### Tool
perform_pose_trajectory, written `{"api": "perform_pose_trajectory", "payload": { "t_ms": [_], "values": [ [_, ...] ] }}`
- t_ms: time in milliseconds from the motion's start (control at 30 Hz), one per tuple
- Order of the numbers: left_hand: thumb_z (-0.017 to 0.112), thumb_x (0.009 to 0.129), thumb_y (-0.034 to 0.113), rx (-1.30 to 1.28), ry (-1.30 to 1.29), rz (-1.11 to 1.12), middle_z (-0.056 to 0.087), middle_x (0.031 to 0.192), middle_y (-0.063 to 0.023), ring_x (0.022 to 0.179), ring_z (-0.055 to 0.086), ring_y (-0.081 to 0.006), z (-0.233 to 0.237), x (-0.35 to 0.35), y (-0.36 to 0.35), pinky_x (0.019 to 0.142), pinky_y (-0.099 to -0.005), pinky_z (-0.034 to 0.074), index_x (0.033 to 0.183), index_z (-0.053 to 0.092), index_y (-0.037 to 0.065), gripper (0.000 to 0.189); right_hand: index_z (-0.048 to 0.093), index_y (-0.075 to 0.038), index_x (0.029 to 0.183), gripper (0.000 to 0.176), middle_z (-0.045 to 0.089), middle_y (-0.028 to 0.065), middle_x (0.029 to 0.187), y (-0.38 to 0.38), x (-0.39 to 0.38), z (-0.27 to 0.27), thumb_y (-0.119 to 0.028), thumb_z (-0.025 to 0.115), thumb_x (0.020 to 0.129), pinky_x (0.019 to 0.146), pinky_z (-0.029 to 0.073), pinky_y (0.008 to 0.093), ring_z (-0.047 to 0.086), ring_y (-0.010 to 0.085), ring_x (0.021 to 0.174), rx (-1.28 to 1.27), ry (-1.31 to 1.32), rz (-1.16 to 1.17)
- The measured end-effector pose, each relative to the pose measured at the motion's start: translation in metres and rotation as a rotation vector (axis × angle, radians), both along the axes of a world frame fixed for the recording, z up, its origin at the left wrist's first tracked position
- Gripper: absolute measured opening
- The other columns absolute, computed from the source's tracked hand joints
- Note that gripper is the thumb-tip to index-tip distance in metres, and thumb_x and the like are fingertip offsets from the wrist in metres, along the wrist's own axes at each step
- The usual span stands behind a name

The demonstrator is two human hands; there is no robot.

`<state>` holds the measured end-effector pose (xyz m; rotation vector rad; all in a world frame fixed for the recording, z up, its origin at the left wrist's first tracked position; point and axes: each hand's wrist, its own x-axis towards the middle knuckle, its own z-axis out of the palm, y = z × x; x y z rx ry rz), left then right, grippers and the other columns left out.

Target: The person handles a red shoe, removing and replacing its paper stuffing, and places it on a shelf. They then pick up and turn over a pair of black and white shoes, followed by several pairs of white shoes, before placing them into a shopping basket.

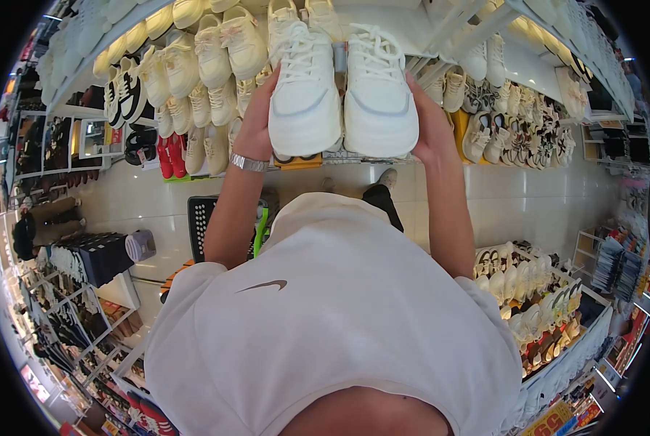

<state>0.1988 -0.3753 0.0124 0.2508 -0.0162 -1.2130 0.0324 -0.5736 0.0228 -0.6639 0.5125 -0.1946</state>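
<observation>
A pair of white lace-up sneakers is held up side by side, toes pointing down toward me. My left hand (257, 120), with a silver watch (248, 162) at the wrist, grips the outer side of the left sneaker (305, 102). On the other side, my right hand (429, 123) is closed around the outer side of the right sneaker (381, 102). Both sets of fingers are partly hidden by the shoes. A narrow gap separates the two sneakers. Just behind them stands a shelf (390, 14) with more light-coloured shoes.
Pale sneakers (212, 54) fill the rack at the left, above red shoes (170, 155). More shoes (517, 138) hang at the right. Behind me at the right stands a low shoe display (532, 301). A black perforated stool or basket (201, 227) is on the tiled floor (510, 200).
</observation>
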Motion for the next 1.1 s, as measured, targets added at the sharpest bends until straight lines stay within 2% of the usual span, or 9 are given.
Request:
{"api": "perform_pose_trajectory", "payload": {
  "t_ms": [333, 600, 667, 800, 867, 933, 1000, 1033, 1100],
  "values": [
    [0.047, 0.101, 0.028, 0.211, -0.076, 0.048, 0.063, 0.124, -0.011, 0.108, 0.064, -0.0217, -0.017, 0.003, 0.0, 0.092, -0.0367, 0.054, 0.129, 0.053, 0.002, 0.039, 0.056, -0.004, 0.126, 0.035, 0.064, 0.0055, 0.12, 0.01, 0.003, 0.0, -0.027, 0.051, 0.1, 0.096, 0.049, 0.034, 0.061, 0.018, 0.11, 0.272, -0.132, -0.043],
    [0.044, 0.102, 0.027, 0.026, -0.078, 0.021, 0.064, 0.122, -0.0116, 0.105, 0.065, -0.0226, -0.027, -0.009, 0.006, 0.091, -0.0366, 0.054, 0.129, 0.054, 0.002, 0.038, 0.054, -0.004, 0.127, 0.036, 0.063, 0.0082, 0.122, 0.017, 0.004, 0.011, -0.027, 0.048, 0.099, 0.096, 0.049, 0.0364, 0.061, 0.0212, 0.11, 0.327, -0.194, -0.006],
    [0.043, 0.102, 0.026, -0.024, -0.137, 0.024, 0.064, 0.121, -0.0123, 0.105, 0.065, -0.0231, -0.028, -0.013, 0.009, 0.091, -0.0368, 0.054, 0.129, 0.054, 0.002, 0.038, 0.052, -0.002, 0.129, 0.039, 0.061, 0.0123, 0.125, 0.03, 0.002, 0.031, -0.024, 0.05, 0.098, 0.098, 0.049, 0.0391, 0.06, 0.0235, 0.113, 0.202, -0.137, -0.115],
    [0.042, 0.1, 0.026, -0.029, -0.046, -0.092, 0.064, 0.121, -0.0143, 0.105, 0.065, -0.0237, -0.043, -0.006, 0.007, 0.092, -0.0379, 0.054, 0.13, 0.053, 0.002, 0.04, 0.047, -0.001, 0.132, 0.045, 0.059, 0.0142, 0.125, 0.055, -0.001, 0.055, -0.023, 0.057, 0.095, 0.096, 0.05, 0.0375, 0.06, 0.0232, 0.112, -0.002, -0.106, -0.166],
    [0.042, 0.099, 0.028, -0.027, -0.052, -0.116, 0.063, 0.122, -0.015, 0.106, 0.065, -0.0243, -0.053, -0.006, 0.006, 0.092, -0.039, 0.054, 0.131, 0.052, 0.002, 0.042, 0.037, -0.002, 0.136, 0.058, 0.055, 0.0129, 0.125, 0.072, -0.002, 0.063, -0.017, 0.067, 0.089, 0.094, 0.049, 0.0352, 0.058, 0.0218, 0.109, -0.188, -0.065, -0.301],
    [0.039, 0.1, 0.035, 0.479, -0.25, 0.122, 0.06, 0.127, -0.0157, 0.11, 0.063, -0.0275, -0.06, -0.009, 0.008, 0.093, -0.0425, 0.053, 0.135, 0.048, 0.003, 0.049, 0.031, -0.001, 0.139, 0.062, 0.05, 0.0132, 0.13, 0.084, -0.002, 0.06, -0.017, 0.066, 0.09, 0.097, 0.045, 0.0336, 0.054, 0.0203, 0.113, -0.213, -0.08, -0.293],
    [0.037, 0.099, 0.039, 0.442, -0.232, 0.105, 0.058, 0.129, -0.0163, 0.112, 0.061, -0.0293, -0.083, -0.003, 0.013, 0.094, -0.0439, 0.052, 0.137, 0.046, 0.003, 0.052, 0.03, -0.002, 0.14, 0.061, 0.049, 0.0126, 0.132, 0.096, 0.0, 0.052, -0.019, 0.065, 0.092, 0.101, 0.041, 0.0325, 0.05, 0.0196, 0.118, -0.192, -0.111, -0.311],
    [0.036, 0.099, 0.042, 0.406, -0.209, 0.088, 0.056, 0.131, -0.0169, 0.115, 0.059, -0.031, -0.096, 0.001, 0.015, 0.095, -0.0453, 0.052, 0.139, 0.044, 0.004, 0.056, 0.031, -0.002, 0.142, 0.055, 0.045, 0.0104, 0.137, 0.102, 0.001, 0.054, -0.028, 0.055, 0.099, 0.105, 0.036, 0.032, 0.045, 0.0179, 0.123, -0.236, -0.142, -0.294],
    [0.035, 0.099, 0.043, 0.361, -0.187, 0.034, 0.055, 0.133, -0.0172, 0.115, 0.059, -0.0316, -0.118, 0.005, 0.018, 0.097, -0.0455, 0.051, 0.14, 0.042, 0.005, 0.057, 0.035, -0.002, 0.14, 0.051, 0.049, 0.0105, 0.135, 0.106, 0.001, 0.04, -0.032, 0.048, 0.101, 0.104, 0.038, 0.0333, 0.048, 0.0194, 0.122, -0.118, -0.199, -0.288]
  ]
}}
